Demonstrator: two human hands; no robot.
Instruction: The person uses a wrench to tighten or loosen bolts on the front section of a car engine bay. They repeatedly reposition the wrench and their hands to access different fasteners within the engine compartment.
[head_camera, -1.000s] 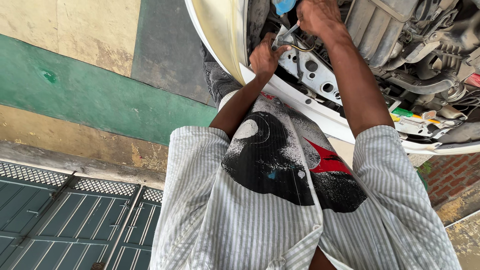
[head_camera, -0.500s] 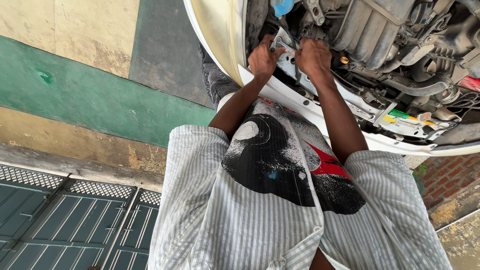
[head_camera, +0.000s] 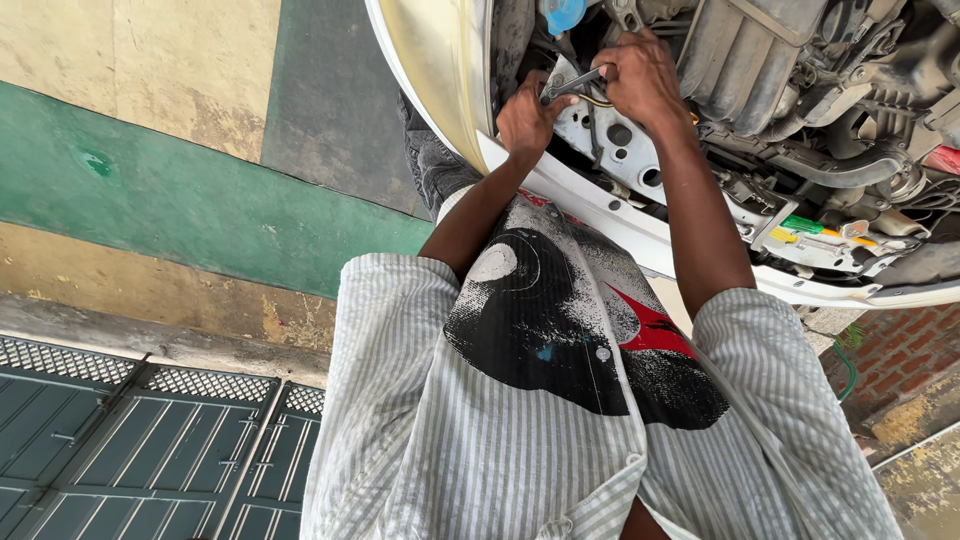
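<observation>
Up there — wrench (head_camera: 572, 84) between both hands' fingers (head_camera: 545, 100)

No packages, signs or screens are visible in the head view; the only label-like items sit at the right of the open engine bay, on the pale front panel (head_camera: 640, 235): a small green tag (head_camera: 800, 224), oblong, lying flat near the panel's upper edge; just beside it, towards the right, a narrow yellow strip (head_camera: 783, 235) with an orange strip (head_camera: 850, 240) running on from it; whether any of these carries print cannot be told; a red patch (head_camera: 942, 160) at the far right edge is cut off by the frame.
</observation>
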